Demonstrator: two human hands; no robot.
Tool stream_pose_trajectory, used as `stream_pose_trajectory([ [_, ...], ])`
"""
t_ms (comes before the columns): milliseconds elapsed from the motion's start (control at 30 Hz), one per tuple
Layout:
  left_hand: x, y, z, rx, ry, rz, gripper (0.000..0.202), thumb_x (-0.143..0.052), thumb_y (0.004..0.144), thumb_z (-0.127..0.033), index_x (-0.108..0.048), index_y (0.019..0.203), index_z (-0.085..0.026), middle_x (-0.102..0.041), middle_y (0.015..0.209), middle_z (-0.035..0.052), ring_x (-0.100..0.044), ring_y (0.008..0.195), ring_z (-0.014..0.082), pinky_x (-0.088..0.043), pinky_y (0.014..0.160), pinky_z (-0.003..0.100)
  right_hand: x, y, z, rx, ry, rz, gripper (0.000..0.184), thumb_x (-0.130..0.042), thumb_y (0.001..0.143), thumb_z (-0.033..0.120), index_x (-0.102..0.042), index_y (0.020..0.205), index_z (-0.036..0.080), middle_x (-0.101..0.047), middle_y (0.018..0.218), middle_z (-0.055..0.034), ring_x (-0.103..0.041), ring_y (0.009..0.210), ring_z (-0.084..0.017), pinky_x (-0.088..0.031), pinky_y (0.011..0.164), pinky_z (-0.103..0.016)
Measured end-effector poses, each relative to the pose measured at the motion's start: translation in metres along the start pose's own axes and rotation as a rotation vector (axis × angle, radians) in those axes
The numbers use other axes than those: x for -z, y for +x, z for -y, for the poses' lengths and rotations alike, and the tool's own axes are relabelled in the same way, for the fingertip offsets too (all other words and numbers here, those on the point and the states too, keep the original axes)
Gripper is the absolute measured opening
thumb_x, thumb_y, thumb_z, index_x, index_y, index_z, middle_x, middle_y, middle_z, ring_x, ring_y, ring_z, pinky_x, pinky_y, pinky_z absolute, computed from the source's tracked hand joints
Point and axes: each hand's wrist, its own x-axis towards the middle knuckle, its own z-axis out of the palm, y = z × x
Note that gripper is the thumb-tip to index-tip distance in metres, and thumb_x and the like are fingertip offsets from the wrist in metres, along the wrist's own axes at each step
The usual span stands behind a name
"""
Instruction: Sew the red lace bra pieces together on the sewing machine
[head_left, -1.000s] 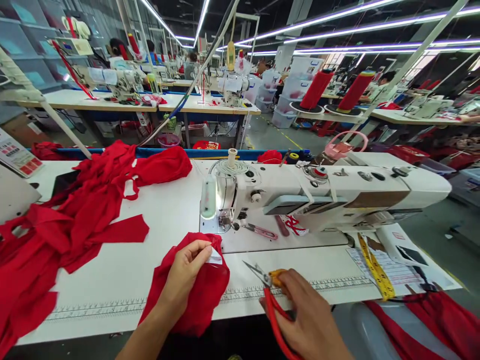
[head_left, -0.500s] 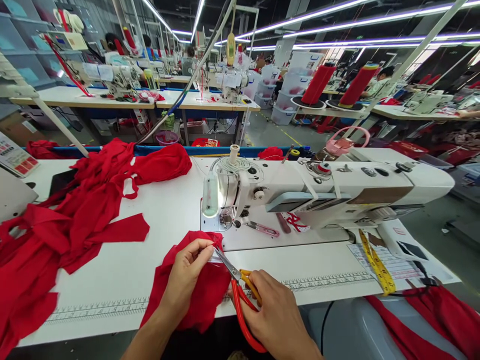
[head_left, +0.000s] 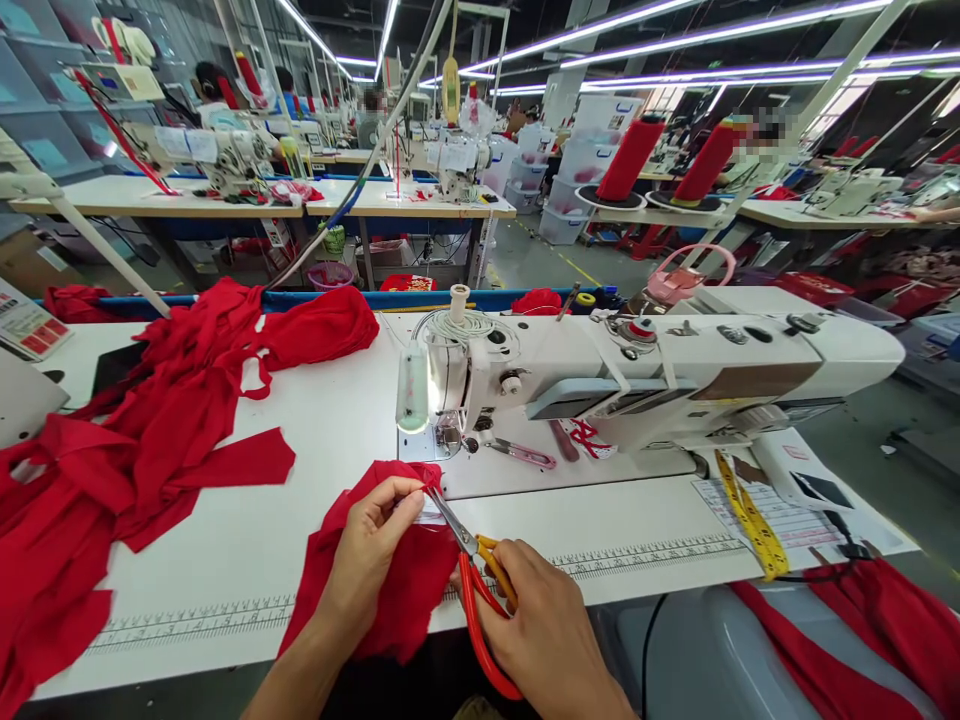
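A piece of red fabric lies over the front edge of the white table. My left hand pinches a small bit of it near its upper edge, thumb against forefinger. In my right hand is a pair of scissors with red and orange handles, fingers wrapped around the grips. The blade tips meet the fabric right beside my left fingertips; how far apart the blades stand is hard to tell. Just beyond the fabric stands a white sewing machine with its lamp lit.
Tangled red fabric heaps over the table's left side. Thread snips lie under the machine arm. To the right, a yellow tape measure rests on a printed sheet. A printed ruler strip runs along the table's front.
The whole view has shifted slightly. Both hands, the fabric and the scissors keep nearly the same places relative to one another.
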Motion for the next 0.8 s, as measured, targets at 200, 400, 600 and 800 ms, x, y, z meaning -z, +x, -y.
stream_pose_trajectory([
  [200,0.001,0.001,0.003,-0.004,-0.022,-0.002,0.024,-0.068,0.087,-0.045,-0.066,0.086,-0.021,-0.060,0.089,0.0008,-0.049,0.089,0.0192,-0.041,0.080,0.024,-0.007,0.002,0.001,-0.021,0.110,0.003,0.033,-0.056,0.093,0.042,-0.043,0.069,0.024,-0.055,0.062,0.0041,-0.049,0.050,-0.011,-0.033,0.049,-0.024],
  [400,0.002,0.000,0.005,0.019,-0.029,-0.002,0.027,-0.069,0.087,-0.047,-0.064,0.085,-0.021,-0.058,0.086,-0.0001,-0.048,0.084,0.0174,-0.040,0.076,0.023,-0.003,0.001,-0.003,-0.106,0.271,0.122,0.047,-0.053,0.094,0.054,-0.034,0.063,0.024,-0.052,0.056,0.0048,-0.045,0.048,-0.010,-0.033,0.045,-0.022],
  [600,0.013,-0.001,-0.006,0.077,-0.034,0.080,0.033,-0.068,0.087,-0.052,-0.063,0.086,-0.019,-0.057,0.085,0.0010,-0.048,0.079,0.0169,-0.040,0.071,0.023,0.049,0.008,-0.072,-0.254,-0.148,0.022,0.029,-0.052,0.087,0.053,-0.058,0.090,0.024,-0.069,0.087,-0.0060,-0.066,0.073,-0.023,-0.041,0.054,-0.030],
  [800,0.027,0.006,-0.014,0.204,-0.143,0.222,0.035,-0.072,0.086,-0.049,-0.062,0.084,-0.016,-0.053,0.077,0.0002,-0.044,0.069,0.0130,-0.036,0.064,0.022,0.092,0.013,-0.170,-0.368,-0.402,0.143,0.031,-0.049,0.082,0.052,-0.062,0.075,0.025,-0.069,0.073,-0.0077,-0.066,0.061,-0.027,-0.040,0.050,-0.033],
])
